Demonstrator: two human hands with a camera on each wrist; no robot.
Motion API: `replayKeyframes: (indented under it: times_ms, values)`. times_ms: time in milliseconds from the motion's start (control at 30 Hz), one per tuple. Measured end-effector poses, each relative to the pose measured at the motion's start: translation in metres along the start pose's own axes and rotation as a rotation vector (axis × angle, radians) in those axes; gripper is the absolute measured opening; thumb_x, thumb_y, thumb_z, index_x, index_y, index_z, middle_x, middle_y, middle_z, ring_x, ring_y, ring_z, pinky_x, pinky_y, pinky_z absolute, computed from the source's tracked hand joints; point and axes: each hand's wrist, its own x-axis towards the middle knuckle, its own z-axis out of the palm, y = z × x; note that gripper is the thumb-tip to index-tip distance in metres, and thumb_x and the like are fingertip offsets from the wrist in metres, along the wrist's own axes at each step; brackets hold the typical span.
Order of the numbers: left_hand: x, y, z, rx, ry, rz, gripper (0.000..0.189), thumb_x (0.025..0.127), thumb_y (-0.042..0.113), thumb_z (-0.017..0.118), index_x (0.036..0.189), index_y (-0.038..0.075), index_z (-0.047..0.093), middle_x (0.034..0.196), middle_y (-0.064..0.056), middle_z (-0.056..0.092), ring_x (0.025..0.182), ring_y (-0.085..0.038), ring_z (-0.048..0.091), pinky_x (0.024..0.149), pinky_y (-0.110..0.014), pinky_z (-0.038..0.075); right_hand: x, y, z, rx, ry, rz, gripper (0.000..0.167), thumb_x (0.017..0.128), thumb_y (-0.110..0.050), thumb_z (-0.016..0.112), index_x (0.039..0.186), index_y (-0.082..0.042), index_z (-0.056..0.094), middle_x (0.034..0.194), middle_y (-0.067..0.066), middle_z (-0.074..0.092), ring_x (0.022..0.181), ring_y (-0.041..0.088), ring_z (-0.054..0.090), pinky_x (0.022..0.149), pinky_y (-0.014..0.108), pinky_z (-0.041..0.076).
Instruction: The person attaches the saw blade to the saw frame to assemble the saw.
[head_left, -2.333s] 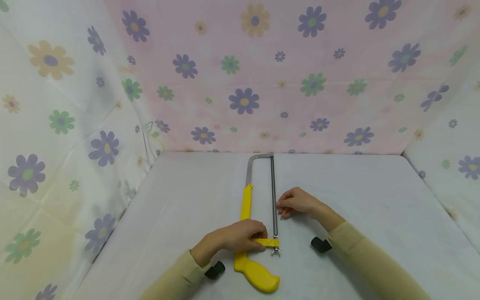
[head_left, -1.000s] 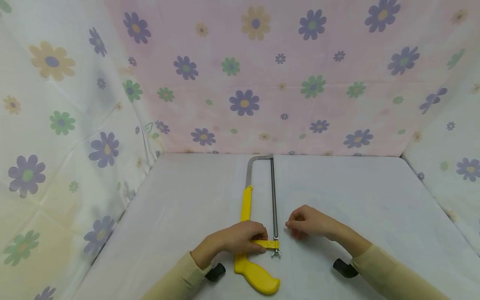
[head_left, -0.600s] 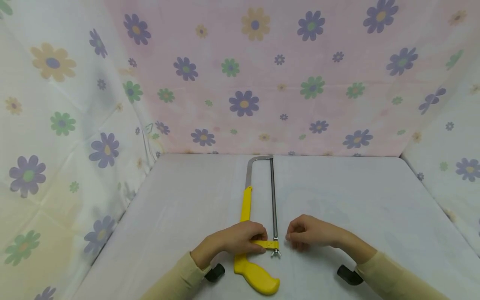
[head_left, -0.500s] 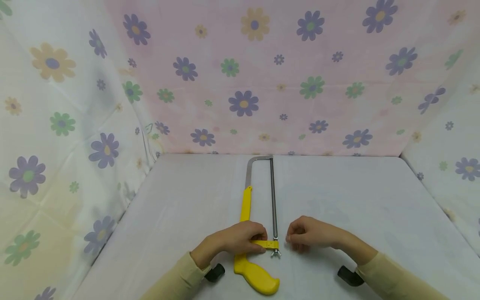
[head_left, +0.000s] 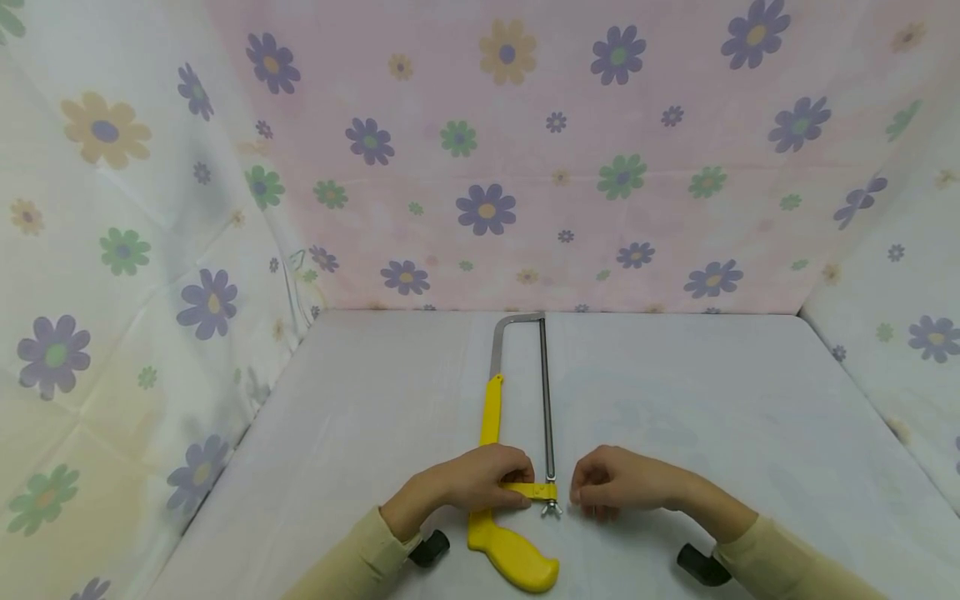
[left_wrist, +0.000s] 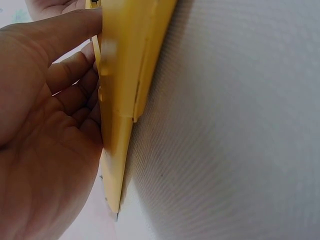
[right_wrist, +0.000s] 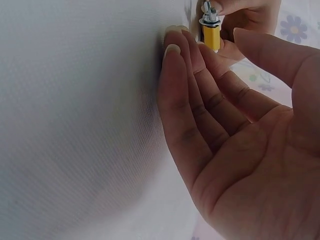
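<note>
A hacksaw with a yellow handle (head_left: 521, 562) and a grey metal front bow lies flat on the white table, bow end away from me. Its narrow dark blade (head_left: 547, 400) runs along the right side, down to a silver wing nut (head_left: 551, 508) at the near end. My left hand (head_left: 483, 479) grips the yellow cross arm near the handle; in the left wrist view, thumb and fingers lie on either side of the yellow frame (left_wrist: 117, 75). Just right of the wing nut, my right hand (head_left: 626, 482) hovers with loosely bent fingers, holding nothing. The right wrist view shows its bare palm (right_wrist: 260, 165).
The white tabletop (head_left: 375, 392) extends around the saw. Flowered cloth (head_left: 427, 208) hangs at the back and on both sides. A black wrist device (head_left: 430, 548) sits under the left wrist, another black device (head_left: 702, 565) under the right.
My right hand has left the blade's side and moved toward me, down to beside the wing nut. My left hand and the hacksaw have stayed in place.
</note>
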Motion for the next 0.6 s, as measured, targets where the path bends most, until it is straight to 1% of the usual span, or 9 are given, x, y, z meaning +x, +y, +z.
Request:
replayKeyframes:
  times_ms: [333,600]
  values:
    - [0.000,0.000,-0.001,0.001,-0.003,0.005,0.009,0.097,0.022,0.073,0.101,0.020,0.065,0.086,0.014,0.056,0.077,0.000,0.049,0.070,-0.017,0.044,0.002,0.002,0.008,0.024,-0.029,-0.001,0.013,0.099,-0.020,0.066,0.096,-0.009,0.073,0.080,0.008,0.070,0.067,0.017,0.062,0.061,0.029,0.053]
    - [-0.001,0.000,-0.001,-0.016,-0.002,0.003,0.010,0.097,0.022,0.073,0.102,0.020,0.066,0.086,0.014,0.056,0.077,0.000,0.049,0.071,-0.018,0.045,0.006,0.000,0.013,0.031,-0.057,-0.025,0.014,0.100,-0.018,0.065,0.095,-0.008,0.073,0.078,0.007,0.068,0.063,0.014,0.060,0.059,0.026,0.051]
